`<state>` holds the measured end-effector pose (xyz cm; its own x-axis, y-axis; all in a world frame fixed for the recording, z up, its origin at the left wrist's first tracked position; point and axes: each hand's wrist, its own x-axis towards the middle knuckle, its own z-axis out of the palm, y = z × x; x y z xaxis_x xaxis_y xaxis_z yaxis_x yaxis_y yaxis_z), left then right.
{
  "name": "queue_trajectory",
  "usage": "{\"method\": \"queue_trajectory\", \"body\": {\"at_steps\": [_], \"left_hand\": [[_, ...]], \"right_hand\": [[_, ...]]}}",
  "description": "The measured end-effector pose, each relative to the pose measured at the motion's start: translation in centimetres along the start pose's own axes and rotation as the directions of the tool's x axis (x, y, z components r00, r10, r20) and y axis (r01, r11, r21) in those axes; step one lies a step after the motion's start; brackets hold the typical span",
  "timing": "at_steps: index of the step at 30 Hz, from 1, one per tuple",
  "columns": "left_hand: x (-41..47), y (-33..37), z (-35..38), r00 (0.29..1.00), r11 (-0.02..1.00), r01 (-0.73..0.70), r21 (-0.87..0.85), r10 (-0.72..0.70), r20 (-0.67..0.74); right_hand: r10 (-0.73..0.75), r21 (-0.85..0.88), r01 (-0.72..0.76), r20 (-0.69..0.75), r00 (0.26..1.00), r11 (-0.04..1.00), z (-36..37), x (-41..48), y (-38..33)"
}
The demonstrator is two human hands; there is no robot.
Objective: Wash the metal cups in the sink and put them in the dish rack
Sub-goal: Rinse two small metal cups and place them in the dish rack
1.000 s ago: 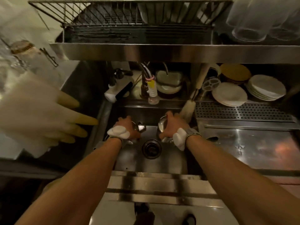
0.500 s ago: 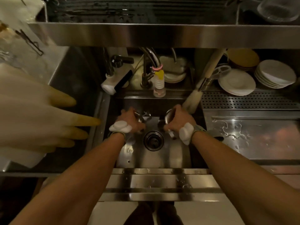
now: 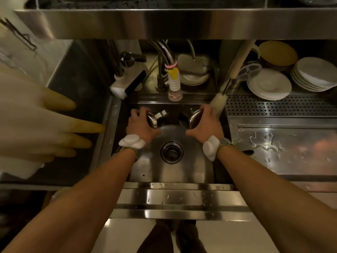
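My left hand (image 3: 140,125) is down in the sink (image 3: 173,172), and my fingers are curled round a shiny metal cup (image 3: 152,121). The cup is tipped on its side, and its little handle (image 3: 160,114) sticks out past my fingers toward my other hand. My right hand (image 3: 207,125) holds a second metal cup (image 3: 195,119) the same way, with my fingers wrapped over the top of it. Its dark open mouth faces my left hand. The two cups are near each other but not touching. I have a white pad (image 3: 131,141) on my left wrist and another white pad (image 3: 211,148) on my right wrist. Between my wrists, a bit closer to me than the cups, is the round drain (image 3: 171,152). Just past my fingers, up above the far edge of the sink, hangs the tap (image 3: 174,79) with a yellow and white tip. A pale brush (image 3: 218,105) leans just beside my right hand. Further out on that side is a tray with lots of tiny holes (image 3: 280,105), a wet metal counter (image 3: 284,150) and piles of white plates (image 3: 269,84). Out past my left hand, big pale rubber gloves (image 3: 45,121) hang with yellow fingertips. High above both hands runs a long metal shelf (image 3: 164,22).
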<state>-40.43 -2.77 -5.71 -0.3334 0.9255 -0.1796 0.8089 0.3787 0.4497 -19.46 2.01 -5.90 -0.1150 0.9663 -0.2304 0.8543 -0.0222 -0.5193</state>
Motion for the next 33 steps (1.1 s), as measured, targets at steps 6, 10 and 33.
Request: {"method": "queue_trajectory", "body": {"at_steps": [6, 10, 33], "left_hand": [[-0.8, -0.2, 1.1, 0.991, 0.997, 0.049, 0.066, -0.056, 0.121], [-0.6, 0.4, 0.5, 0.988, 0.998, 0.052, 0.028, -0.056, 0.146], [-0.8, -0.7, 0.2, 0.958, 0.976, 0.214, -0.034, -0.203, 0.204]], "right_hand": [[0.002, -0.077, 0.010, 0.163, 0.987, 0.997, 1.2, -1.0, 0.7], [0.003, 0.013, -0.004, 0.138, 0.990, 1.000, 0.9, -1.1, 0.4], [0.082, -0.003, -0.084, 0.220, 0.972, 0.996, 0.8, -1.3, 0.7]]}}
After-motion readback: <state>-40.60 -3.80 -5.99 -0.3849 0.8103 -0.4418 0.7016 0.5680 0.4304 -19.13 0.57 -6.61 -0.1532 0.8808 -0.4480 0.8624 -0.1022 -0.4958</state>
